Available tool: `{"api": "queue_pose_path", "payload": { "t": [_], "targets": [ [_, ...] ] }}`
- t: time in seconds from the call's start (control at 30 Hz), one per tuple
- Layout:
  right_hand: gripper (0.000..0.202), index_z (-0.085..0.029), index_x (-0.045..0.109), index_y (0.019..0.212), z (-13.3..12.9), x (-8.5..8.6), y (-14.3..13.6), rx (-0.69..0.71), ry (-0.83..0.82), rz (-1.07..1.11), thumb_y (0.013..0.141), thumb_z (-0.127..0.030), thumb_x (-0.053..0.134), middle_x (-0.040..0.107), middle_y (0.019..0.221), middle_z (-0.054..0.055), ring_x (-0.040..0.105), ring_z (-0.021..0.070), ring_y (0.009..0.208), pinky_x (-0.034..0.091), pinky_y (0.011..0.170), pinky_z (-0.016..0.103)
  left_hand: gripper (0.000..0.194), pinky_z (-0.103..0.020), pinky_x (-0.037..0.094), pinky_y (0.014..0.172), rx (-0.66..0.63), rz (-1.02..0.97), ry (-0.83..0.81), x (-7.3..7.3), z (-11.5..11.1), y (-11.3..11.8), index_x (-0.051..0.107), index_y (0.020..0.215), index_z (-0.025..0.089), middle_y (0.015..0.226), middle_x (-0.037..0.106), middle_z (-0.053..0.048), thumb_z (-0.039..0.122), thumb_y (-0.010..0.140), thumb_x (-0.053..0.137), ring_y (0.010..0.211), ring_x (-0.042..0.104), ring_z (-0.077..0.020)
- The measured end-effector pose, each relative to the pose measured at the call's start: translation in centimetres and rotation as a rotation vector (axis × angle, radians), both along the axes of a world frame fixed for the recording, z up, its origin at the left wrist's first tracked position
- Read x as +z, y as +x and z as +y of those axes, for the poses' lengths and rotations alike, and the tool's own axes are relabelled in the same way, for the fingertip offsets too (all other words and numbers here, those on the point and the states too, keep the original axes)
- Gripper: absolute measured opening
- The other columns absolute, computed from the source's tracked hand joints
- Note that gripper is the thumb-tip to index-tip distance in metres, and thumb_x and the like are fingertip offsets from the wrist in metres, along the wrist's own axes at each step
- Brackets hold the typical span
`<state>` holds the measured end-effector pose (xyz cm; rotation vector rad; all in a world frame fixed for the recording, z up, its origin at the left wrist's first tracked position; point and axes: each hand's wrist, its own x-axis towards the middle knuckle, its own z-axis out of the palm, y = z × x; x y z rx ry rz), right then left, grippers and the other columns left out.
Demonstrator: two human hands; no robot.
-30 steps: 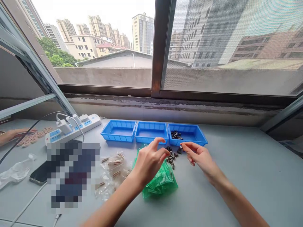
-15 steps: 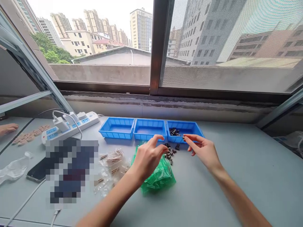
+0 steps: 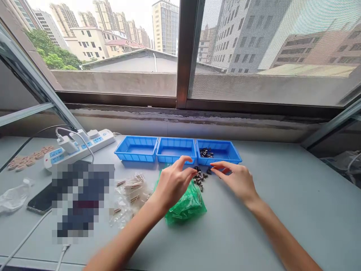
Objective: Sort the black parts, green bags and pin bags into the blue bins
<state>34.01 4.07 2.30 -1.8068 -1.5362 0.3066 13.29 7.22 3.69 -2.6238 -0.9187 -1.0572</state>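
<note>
My left hand (image 3: 176, 182) hovers over the green plastic bag (image 3: 186, 207), its thumb and forefinger apart with nothing seen between them. To its right lies a small pile of dark metal fittings (image 3: 199, 177) on the table. My right hand (image 3: 238, 180) is at the right of that pile, thumb and forefinger tips slightly apart beside a single dark fitting (image 3: 209, 170). I see nothing plainly held in it. Behind the hand, the right blue bin (image 3: 225, 160) contains several similar dark fittings.
The left blue bin (image 3: 137, 156) and middle blue bin (image 3: 176, 154) stand in a row along the window side. Clear bags with metal pins (image 3: 132, 192), a power strip (image 3: 81, 148), a phone (image 3: 41, 199) and cables are on the left. Pinkish pieces (image 3: 28, 160) lie farther left.
My right hand has moved left and down from the right bin's front edge to the loose fitting. The small piece in its fingertips no longer shows. The other person's hand has left view.
</note>
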Motion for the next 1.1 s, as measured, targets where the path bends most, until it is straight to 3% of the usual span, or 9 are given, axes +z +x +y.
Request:
{"api": "queue_pose_path", "payload": {
  "t": [0.4,0.57,0.8,1.1],
  "targets": [
    [0.01,-0.033,0.074,0.076,-0.5,0.7,-0.6,0.005,-0.118,-0.166,0.071,-0.04,0.069,0.075,0.072,-0.006,0.064,0.0181,0.057,0.043,0.055,0.027,0.016,-0.02,0.047,0.049,-0.005,0.026,-0.005,0.0,0.0,-0.1,0.067,0.077,0.02,0.1,0.062,-0.003,0.018,0.088,0.056,0.065,0.062,-0.0106],
    [0.014,-0.034,0.073,0.079,-0.5,0.6,-0.8,0.079,-0.158,-0.164,0.078,-0.03,0.06,0.077,0.078,-0.008,0.064,0.0157,0.054,0.045,0.058,0.027,0.02,-0.02,0.047,0.049,0.002,0.029,-0.006,-0.1,-0.1,0.0,0.068,0.082,0.02,0.1,0.063,-0.004,0.016,0.091,0.05,0.063,0.061,-0.0102],
    [0.02,-0.034,0.074,0.081,-0.6,0.4,-1.1,0.111,-0.175,-0.18,0.078,-0.024,0.056,0.076,0.081,-0.007,0.064,0.0162,0.055,0.046,0.058,0.028,0.02,-0.022,0.046,0.047,-0.003,0.052,-0.054,-0.1,-0.3,0.0,0.068,0.08,0.02,0.103,0.062,-0.004,0.021,0.092,0.051,0.059,0.059,-0.0093],
    [0.011,-0.034,0.074,0.08,-0.7,0.4,-1.3,0.105,-0.198,-0.172,0.075,-0.033,0.064,0.076,0.081,-0.007,0.064,0.0169,0.059,0.045,0.058,0.028,0.016,-0.021,0.043,0.045,0.011,0.086,-0.079,-0.1,-0.4,-0.1,0.067,0.078,0.021,0.106,0.062,-0.002,0.021,0.089,0.055,0.059,0.057,-0.0088]
  ]
}}
